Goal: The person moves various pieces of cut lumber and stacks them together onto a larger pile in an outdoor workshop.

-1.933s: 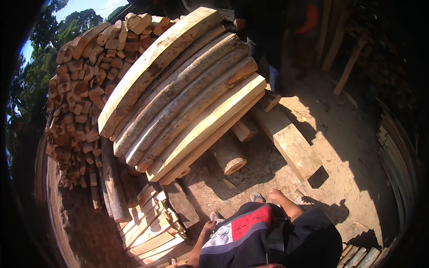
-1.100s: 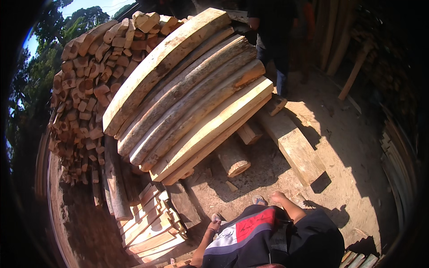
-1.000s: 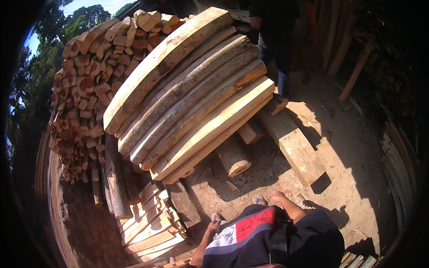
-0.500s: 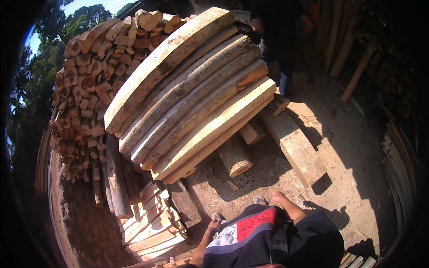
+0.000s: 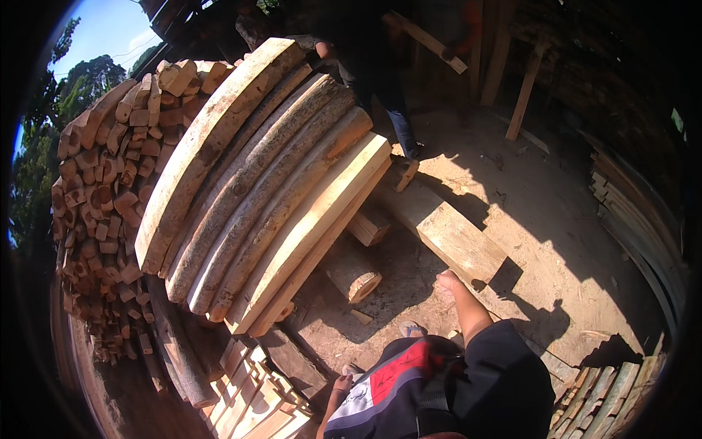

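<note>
My right hand (image 5: 447,280) reaches forward with its fingers curled in, and nothing shows in it. It is nearest to the squared end of a thick wooden beam (image 5: 462,238); I cannot tell whether they touch. Low by my body is my left hand (image 5: 342,383), its fingers mostly hidden, next to a pile of pale sawn offcuts (image 5: 256,399). In front of me a stack of long wooden slabs (image 5: 292,219), some with bark, rests across a round log (image 5: 356,278) and a squared block (image 5: 368,225).
Another person (image 5: 395,110) in dark clothes stands beyond the stack, one hand by its far end, the other at a short board (image 5: 431,42). A tall pile of cut billets (image 5: 99,197) rises at the left. Slabs (image 5: 607,395) lie at the lower right, more boards (image 5: 636,227) along the right.
My view has turned right and up, so the stack sits further left and lower. My right arm has stretched forward toward the beam. The other person's board has come into view.
</note>
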